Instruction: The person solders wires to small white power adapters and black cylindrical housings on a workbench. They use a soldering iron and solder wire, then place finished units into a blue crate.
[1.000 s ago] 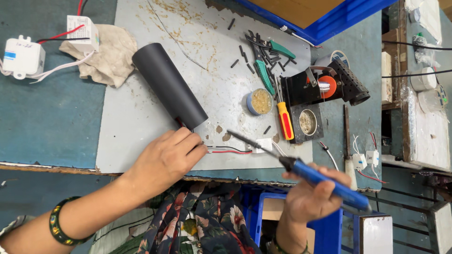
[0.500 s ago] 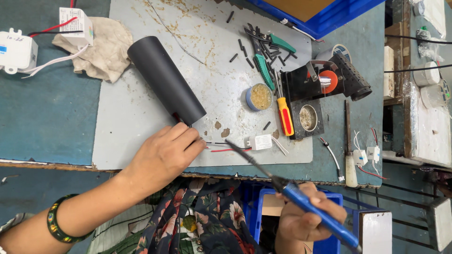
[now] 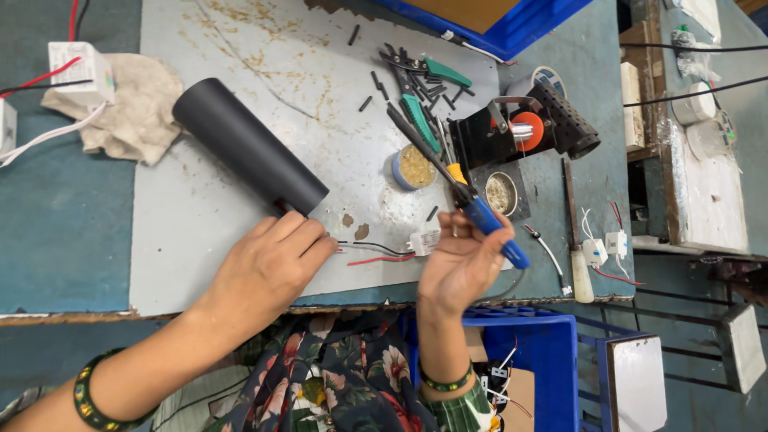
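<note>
My left hand rests on the grey mat at the near end of a black cylinder that lies slantwise, fingers pressed on thin black and red wires coming from it. The wires end at a small white connector. My right hand grips a soldering iron with a blue handle, its dark tip pointing up and left over the mat toward a small round tin.
A black soldering stand with an orange spool and a tin of wire wool sit right of the mat. Green-handled pliers and black sleeve bits lie at the back. Cloth and white driver box at left. Blue crate below.
My right hand has risen from below the table edge and swung the soldering iron up over the mat, tip now pointing away from the wires. The left hand stays on the wires.
</note>
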